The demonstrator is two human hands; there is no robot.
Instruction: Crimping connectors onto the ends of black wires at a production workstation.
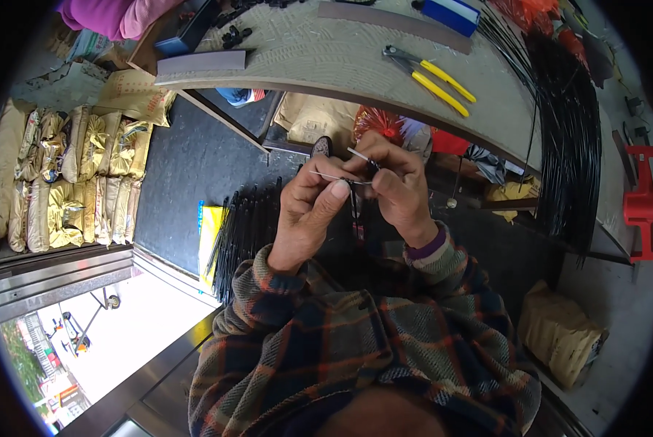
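Close together in front of my chest, my two hands pinch small thin parts. My left hand [308, 211] is closed, with thumb and forefinger on a thin pale wire [326, 175] that runs across toward the right. At those fingertips a slim black strip [354, 200] hangs down. My right hand [403, 186] is closed too, thumb against bent fingers, around a slim dark piece with a pale, rod-like end [358, 155] sticking out to the upper left. How the parts join is too small to tell.
The worktable [305, 44] ahead bears yellow-handled pliers [439, 84], a blue box [450, 14] and a long bundle of black strands [563, 131] draped over its edge. More black strips [246, 233] stand at my left. Stacked sacks [79, 178], a red stool [643, 204] and a paper sack [560, 331] stand around.
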